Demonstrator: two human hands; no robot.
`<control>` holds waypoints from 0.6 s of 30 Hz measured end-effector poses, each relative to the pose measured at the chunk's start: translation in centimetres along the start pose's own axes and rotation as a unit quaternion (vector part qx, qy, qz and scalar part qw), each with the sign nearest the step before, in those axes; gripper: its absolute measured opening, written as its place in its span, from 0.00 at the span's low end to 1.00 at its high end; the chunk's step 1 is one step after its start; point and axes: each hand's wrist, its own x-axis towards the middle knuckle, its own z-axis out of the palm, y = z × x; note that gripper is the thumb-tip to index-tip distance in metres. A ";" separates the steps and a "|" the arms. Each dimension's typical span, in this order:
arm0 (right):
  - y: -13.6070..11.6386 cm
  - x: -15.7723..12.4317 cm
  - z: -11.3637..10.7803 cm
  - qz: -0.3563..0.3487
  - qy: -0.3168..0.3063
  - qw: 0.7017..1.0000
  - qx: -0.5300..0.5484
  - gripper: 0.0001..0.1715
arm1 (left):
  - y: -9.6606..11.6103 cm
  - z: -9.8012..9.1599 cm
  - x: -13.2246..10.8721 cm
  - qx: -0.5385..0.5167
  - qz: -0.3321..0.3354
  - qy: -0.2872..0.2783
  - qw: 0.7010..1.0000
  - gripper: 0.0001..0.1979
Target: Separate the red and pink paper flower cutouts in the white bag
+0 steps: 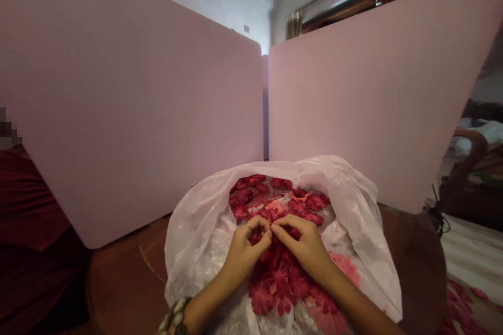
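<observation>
My left hand [248, 243] and my right hand [299, 240] meet fingertip to fingertip above a white plastic bag [196, 230]. Each is closed in a pinch; whatever lies between the tips is too small to make out. Inside the open bag are many dark red artificial flowers [277, 277], some directly beneath my hands. Paler coral-pink petal pieces [346, 268] lie at the right, partly behind my right forearm. A ring is on a left finger, and a beaded bracelet [178, 316] circles my left wrist.
The bag rests on a round brown wooden table [412, 261]. Two tall pink panels [157, 88] stand behind it, meeting near the middle. A person in a dark red top [27, 198] is at the left. Red petals [463, 303] lie on the floor at right, near a wooden chair [471, 141].
</observation>
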 end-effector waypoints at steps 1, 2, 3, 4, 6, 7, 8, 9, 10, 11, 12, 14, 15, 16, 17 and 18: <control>0.0 0.0 0.0 -0.001 0.002 1.000 -0.005 0.11 | 0.0 0.0 0.0 -0.001 -0.003 -0.003 1.000 0.08; 0.1 0.0 0.0 -0.005 0.008 1.000 -0.014 0.12 | -0.1 0.1 0.0 -0.001 -0.006 -0.007 1.000 0.08; 0.1 0.0 0.1 -0.008 0.016 1.000 -0.025 0.12 | -0.1 0.1 0.0 -0.001 -0.007 -0.011 1.000 0.07; 0.2 0.0 0.1 -0.007 0.026 0.999 -0.036 0.12 | -0.2 0.1 0.0 -0.002 -0.007 -0.013 1.000 0.07; 0.4 0.1 0.0 0.018 0.043 0.998 -0.039 0.11 | -0.2 0.1 -0.1 -0.009 -0.005 -0.017 1.000 0.07; 0.5 0.2 -0.1 0.039 0.049 0.998 -0.030 0.11 | -0.2 0.1 -0.1 -0.014 -0.004 -0.017 1.000 0.07; 0.6 0.3 -0.2 0.061 0.052 0.997 -0.016 0.11 | -0.2 0.1 -0.1 -0.020 -0.004 -0.014 1.000 0.07; 0.7 0.5 -0.4 0.081 0.055 0.995 -0.002 0.12 | -0.2 0.1 -0.2 -0.025 -0.004 -0.009 1.000 0.07; 0.8 0.7 -0.7 0.097 0.060 0.993 0.009 0.13 | -0.2 0.1 -0.2 -0.030 -0.005 -0.002 1.000 0.07; 0.9 0.9 -0.9 0.107 0.066 0.992 0.016 0.15 | -0.2 0.1 -0.3 -0.034 -0.005 0.006 0.999 0.07; 1.0 1.1 -1.2 0.114 0.075 0.990 0.018 0.16 | -0.3 0.1 -0.3 -0.036 -0.006 0.013 0.999 0.07; 1.2 1.3 -1.6 0.123 0.096 0.988 0.014 0.17 | -0.3 0.1 -0.3 -0.035 -0.006 0.021 0.999 0.07; 1.4 1.4 -1.7 0.125 0.106 0.986 0.011 0.17 | -0.4 0.1 -0.3 -0.034 -0.006 0.022 0.999 0.07; 1.5 1.5 -1.9 0.127 0.115 0.985 0.006 0.17 | -0.4 0.1 -0.3 -0.034 -0.004 0.020 0.999 0.07; 1.5 1.5 -2.0 0.129 0.124 0.984 0.001 0.17 | -0.4 0.1 -0.2 -0.035 -0.003 0.019 0.999 0.07; 1.6 1.5 -2.0 0.130 0.132 0.983 -0.004 0.17 | -0.4 0.2 -0.2 -0.035 -0.003 0.017 0.999 0.07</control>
